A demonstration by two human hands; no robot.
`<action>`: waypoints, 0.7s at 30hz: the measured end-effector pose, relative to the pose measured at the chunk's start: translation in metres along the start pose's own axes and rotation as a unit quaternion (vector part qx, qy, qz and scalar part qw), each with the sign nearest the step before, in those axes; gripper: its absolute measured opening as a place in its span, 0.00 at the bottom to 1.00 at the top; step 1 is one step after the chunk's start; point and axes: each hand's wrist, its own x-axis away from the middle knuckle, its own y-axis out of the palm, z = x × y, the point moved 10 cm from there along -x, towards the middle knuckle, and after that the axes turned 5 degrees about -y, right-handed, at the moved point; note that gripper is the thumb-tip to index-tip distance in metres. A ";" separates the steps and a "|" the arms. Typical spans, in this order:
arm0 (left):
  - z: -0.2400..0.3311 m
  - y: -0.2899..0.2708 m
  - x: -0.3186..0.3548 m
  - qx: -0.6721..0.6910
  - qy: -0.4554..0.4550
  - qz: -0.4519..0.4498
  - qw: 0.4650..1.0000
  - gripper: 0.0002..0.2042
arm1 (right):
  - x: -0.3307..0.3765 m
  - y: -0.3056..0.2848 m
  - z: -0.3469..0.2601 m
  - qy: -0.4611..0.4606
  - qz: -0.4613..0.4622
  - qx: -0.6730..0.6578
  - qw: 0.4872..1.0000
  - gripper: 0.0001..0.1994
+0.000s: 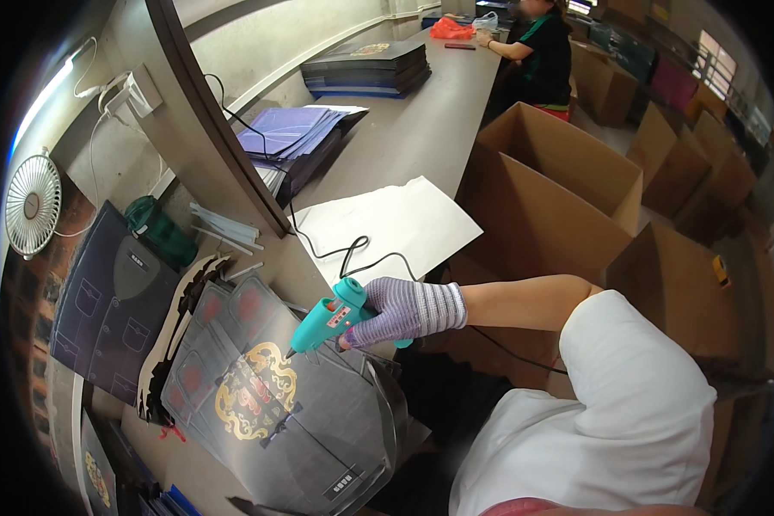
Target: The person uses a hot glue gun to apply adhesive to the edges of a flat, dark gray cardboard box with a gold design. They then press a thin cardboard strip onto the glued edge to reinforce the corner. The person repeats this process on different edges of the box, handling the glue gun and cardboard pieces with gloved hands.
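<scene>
Centrally, the right hand [400, 310] grips a teal glue gun [322, 325] over a grey printed piece [318, 417]; left hand unseen, hold untellable.

The one view comes from a wide fisheye camera worn on the head. It looks slantingly down, from close above the near part of the bench [413, 129], and along it toward its far end. The right hand [397, 310], above the bench, is quite near; the cardboard boxes [533, 211] beside the bench are farther.
</scene>
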 end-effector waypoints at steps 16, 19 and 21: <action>0.001 0.037 -0.013 0.005 -0.064 -0.070 0.995 0.15 | -0.047 0.073 0.016 -0.071 -0.070 -0.032 0.994 0.21; 0.002 0.039 -0.017 0.000 -0.078 -0.087 0.993 0.16 | -0.047 0.073 0.010 -0.096 -0.073 -0.008 0.993 0.21; 0.002 0.040 -0.019 -0.010 -0.086 -0.103 0.991 0.16 | -0.046 0.071 0.007 -0.098 -0.071 -0.003 0.993 0.20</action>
